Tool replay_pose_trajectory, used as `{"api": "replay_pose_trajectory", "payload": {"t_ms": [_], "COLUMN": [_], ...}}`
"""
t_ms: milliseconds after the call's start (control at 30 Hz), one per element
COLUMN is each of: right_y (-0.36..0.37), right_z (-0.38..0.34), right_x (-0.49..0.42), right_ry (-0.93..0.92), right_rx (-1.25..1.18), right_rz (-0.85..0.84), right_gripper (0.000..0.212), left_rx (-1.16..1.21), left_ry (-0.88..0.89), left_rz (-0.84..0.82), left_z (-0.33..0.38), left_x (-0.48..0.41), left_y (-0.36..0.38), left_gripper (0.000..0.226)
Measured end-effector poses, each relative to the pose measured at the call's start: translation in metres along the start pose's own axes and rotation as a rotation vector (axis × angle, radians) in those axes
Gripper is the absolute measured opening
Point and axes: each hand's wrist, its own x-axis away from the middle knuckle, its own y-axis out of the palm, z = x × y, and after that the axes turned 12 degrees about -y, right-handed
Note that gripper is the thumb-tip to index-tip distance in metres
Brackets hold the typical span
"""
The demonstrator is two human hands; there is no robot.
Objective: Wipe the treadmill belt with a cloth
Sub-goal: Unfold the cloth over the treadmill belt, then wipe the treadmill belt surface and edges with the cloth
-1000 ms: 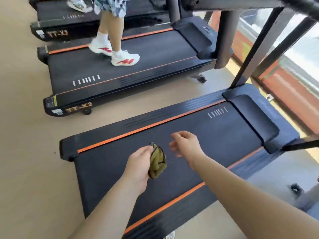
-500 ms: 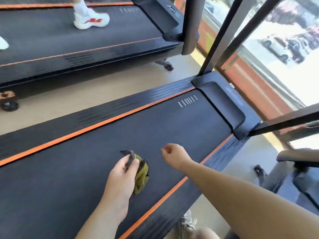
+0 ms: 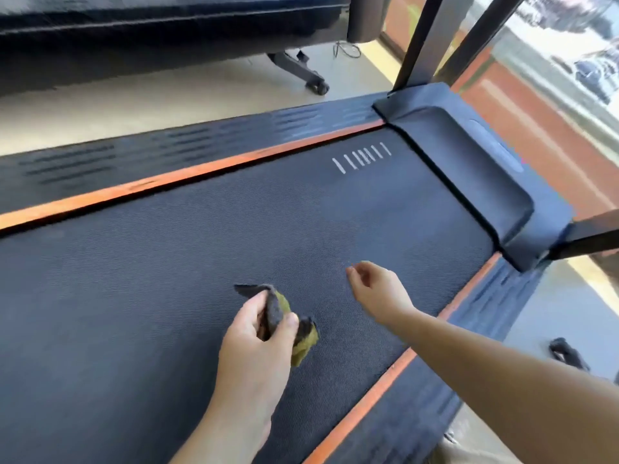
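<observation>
The dark textured treadmill belt (image 3: 201,249) fills the middle of the view, edged by orange stripes (image 3: 187,175) on both sides. My left hand (image 3: 258,343) hovers over the belt's near half and grips a crumpled olive-and-grey cloth (image 3: 303,339) between thumb and fingers. A grey corner of the cloth sticks out to the upper left. My right hand (image 3: 378,286) floats just right of it above the belt, fingers loosely curled, holding nothing.
The black motor cover (image 3: 475,175) closes the belt's far right end, with upright posts (image 3: 422,38) rising from it. A second treadmill (image 3: 134,35) stands across a strip of floor at the top. A window wall runs along the right.
My view has dropped closer to the belt and swung right. The left hand has loosened the cloth, a grey side now showing. The person on the other treadmill has left the view.
</observation>
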Motion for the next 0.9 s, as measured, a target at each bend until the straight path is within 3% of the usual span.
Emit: {"api": "replay_pose_trajectory", "payload": {"t_ms": [133,300,400,467,733,900], "right_y": [-0.011,-0.022,-0.035,-0.049,-0.059,-0.048], "right_z": [0.094,0.177,0.221,0.248,0.286,0.287], "right_x": [-0.055,-0.123,-0.154,-0.174,-0.248,-0.248], "right_ry": [-0.026,-0.091,-0.184,-0.246,-0.493,-0.512], "right_rx": [0.093,0.125,0.215,0.275,0.303,0.273], "right_rz": [0.059,0.166,0.250,0.253,0.186,0.187], "right_gripper": [0.028,0.023,0.028,0.035,0.027,0.035], "left_rx": [-0.107,-0.652,-1.156,-1.347,-1.458,-1.504], "left_ry": [0.185,0.615,0.503,0.482,0.610,0.596], "left_rz": [0.063,-0.011,0.026,0.119,0.380,0.383], "left_z": [-0.011,-0.023,-0.036,-0.048,-0.077,-0.078], "left_x": [-0.059,-0.139,-0.184,-0.207,-0.241,-0.242], "left_y": [0.088,0.208,0.262,0.285,0.308,0.309], "left_gripper": [0.043,0.062,0.081,0.087,0.076,0.074]}}
